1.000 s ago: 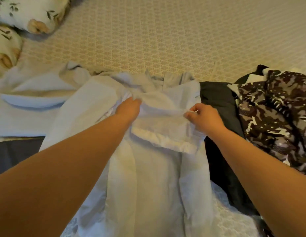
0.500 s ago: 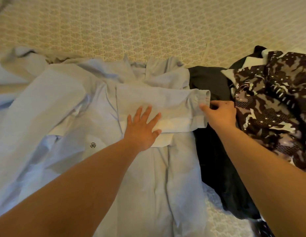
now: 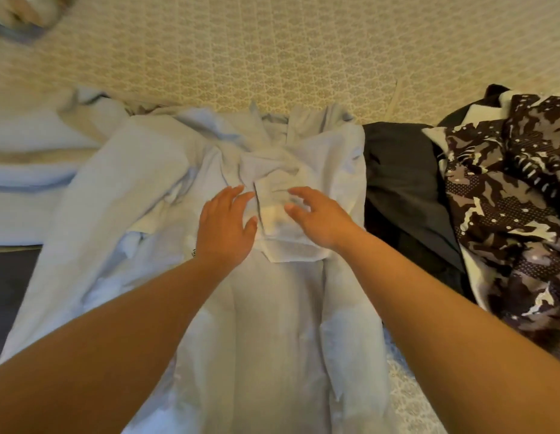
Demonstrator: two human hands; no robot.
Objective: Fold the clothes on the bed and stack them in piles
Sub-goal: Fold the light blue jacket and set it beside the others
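Two open grips work the pale blue shirt [image 3: 272, 324] on the bed [image 3: 303, 51]: left hand [image 3: 223, 223] flat on the cloth, right hand [image 3: 319, 217] with spread fingers over the folded-in sleeve [image 3: 281, 214] between them, neither clutching anything. Light, limp fabric probably creases and slides easily; pinching hems and cuff edges seems best. Right of the grips lie a dark garment [image 3: 403, 183] and a patterned garment [image 3: 516, 198].

No text, brand or number can be read with certainty. A small dark round mark [image 3: 193, 252] is seen on the pale blue cotton shirt [image 3: 272, 324], just beside the wrist of the left hand [image 3: 223, 228], which partly covers it; its characters are too small and blurred to be made out. No lettering is shown on the brown-and-white patterned garment [image 3: 507, 198] or the cream lattice-patterned bedspread [image 3: 272, 51].
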